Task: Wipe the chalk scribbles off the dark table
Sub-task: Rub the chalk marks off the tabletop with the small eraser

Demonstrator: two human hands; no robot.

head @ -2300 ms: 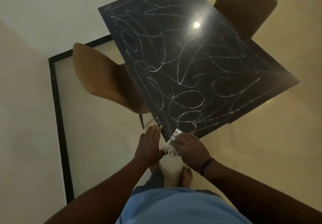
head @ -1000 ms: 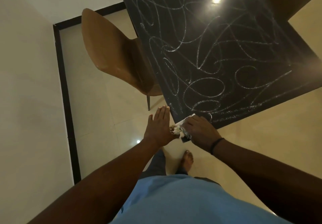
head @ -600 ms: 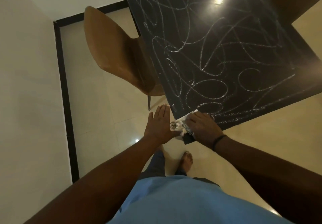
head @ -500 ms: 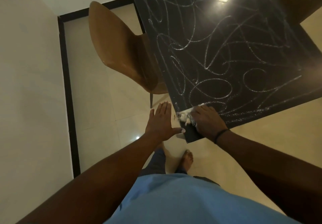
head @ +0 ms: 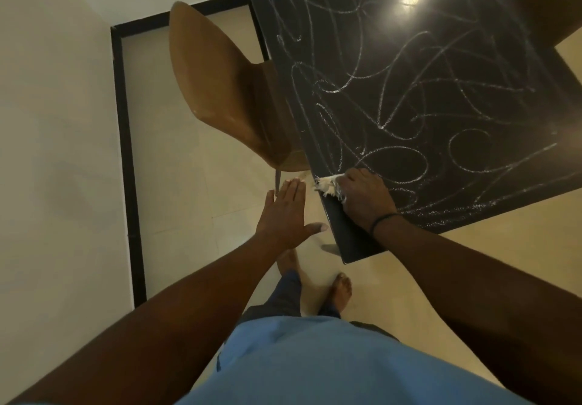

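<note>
Item: dark worktop [head: 441, 95], rectangular, its long axis running from the near corner by your legs up and away to the right, its surface covered in looping chalk scribbles [head: 393, 114]. Your right hand [head: 365, 198] presses a crumpled white cloth [head: 329, 185] onto the worktop at its near left edge, fingers curled over the wad; your left hand [head: 285, 218] hangs flat and released, fingers straight, just beside that edge over the floor [head: 189, 184]. Adjacent: a brown chair [head: 226, 89] tucked against the worktop's left side.
</note>
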